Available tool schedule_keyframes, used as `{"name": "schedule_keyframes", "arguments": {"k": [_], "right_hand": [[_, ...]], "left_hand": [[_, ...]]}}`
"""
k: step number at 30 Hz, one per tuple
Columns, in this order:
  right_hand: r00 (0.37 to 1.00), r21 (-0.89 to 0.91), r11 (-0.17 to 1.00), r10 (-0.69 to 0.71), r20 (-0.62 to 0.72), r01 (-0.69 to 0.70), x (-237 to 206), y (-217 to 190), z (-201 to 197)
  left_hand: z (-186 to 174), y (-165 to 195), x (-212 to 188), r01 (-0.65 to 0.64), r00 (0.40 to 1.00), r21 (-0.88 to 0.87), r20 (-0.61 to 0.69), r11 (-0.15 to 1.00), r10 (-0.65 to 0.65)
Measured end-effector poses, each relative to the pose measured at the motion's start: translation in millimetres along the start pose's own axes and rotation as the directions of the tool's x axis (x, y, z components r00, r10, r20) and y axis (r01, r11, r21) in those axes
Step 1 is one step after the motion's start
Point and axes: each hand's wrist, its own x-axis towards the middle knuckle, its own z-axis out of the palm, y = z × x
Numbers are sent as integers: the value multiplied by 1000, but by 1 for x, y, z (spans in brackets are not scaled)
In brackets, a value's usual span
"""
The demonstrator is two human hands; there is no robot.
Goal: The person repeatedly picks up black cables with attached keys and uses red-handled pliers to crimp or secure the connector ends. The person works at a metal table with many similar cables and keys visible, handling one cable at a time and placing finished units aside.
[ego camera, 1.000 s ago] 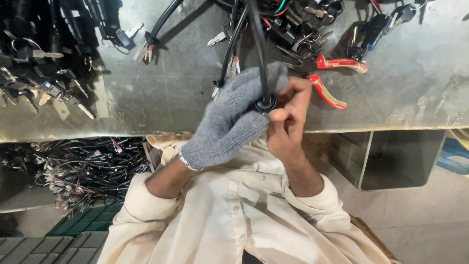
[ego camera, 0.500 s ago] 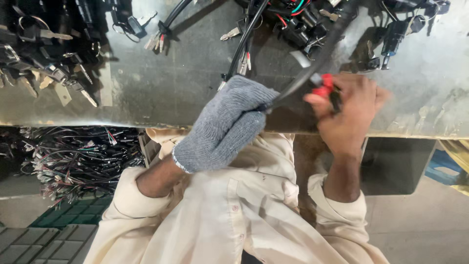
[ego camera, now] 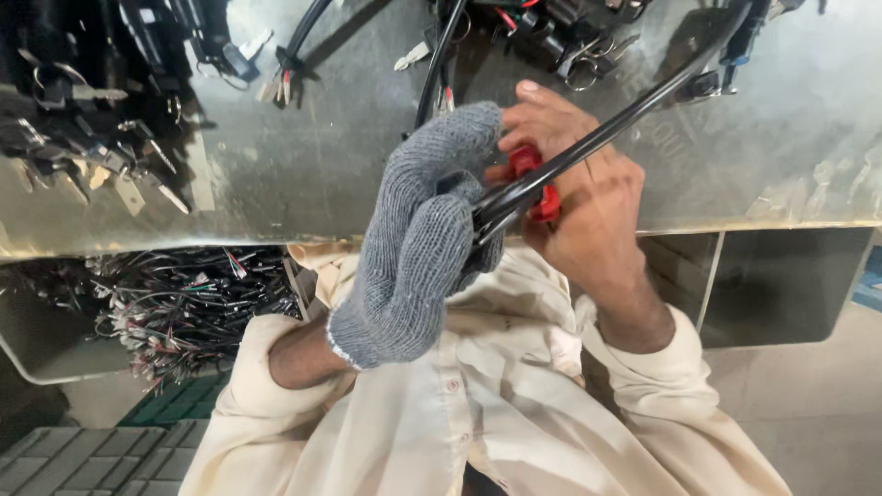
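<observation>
black cable (ego camera: 588, 147) runs diagonally from your gloved left hand (ego camera: 423, 239) up to the top right over the metal table (ego camera: 276, 165), with your left fist clenched around its lower end at the table's near edge. your bare right hand (ego camera: 588, 211) is closed on the red-handled cutters (ego camera: 533, 184), which sit right against the cable just beside the glove. keys (ego camera: 101, 156) lie at the table's far left, a wire bundle (ego camera: 175, 312) below it.

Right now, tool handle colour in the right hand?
Red handles, held in the bare right hand; head view.
</observation>
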Motion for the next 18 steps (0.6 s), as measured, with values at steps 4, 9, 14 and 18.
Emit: {"name": "schedule_keyframes", "arguments": {"k": [4, 9, 14, 18], "right_hand": [[995, -216, 976, 52, 91, -31, 1, 13, 2], [992, 31, 999, -23, 125, 19, 1, 21, 7], [988, 10, 996, 82, 131, -84, -11, 9, 4], [982, -49, 988, 151, 116, -147, -19, 3, 8]], "left_hand": [[-15, -6, -3, 48, 993, 228, 92, 972, -71], [-15, 24, 15, 132, 951, 304, 228, 943, -207], [-2, 35, 35, -327, 943, 605, 157, 726, 294], [3, 23, 35, -316, 936, 708, 123, 632, 331]]}}
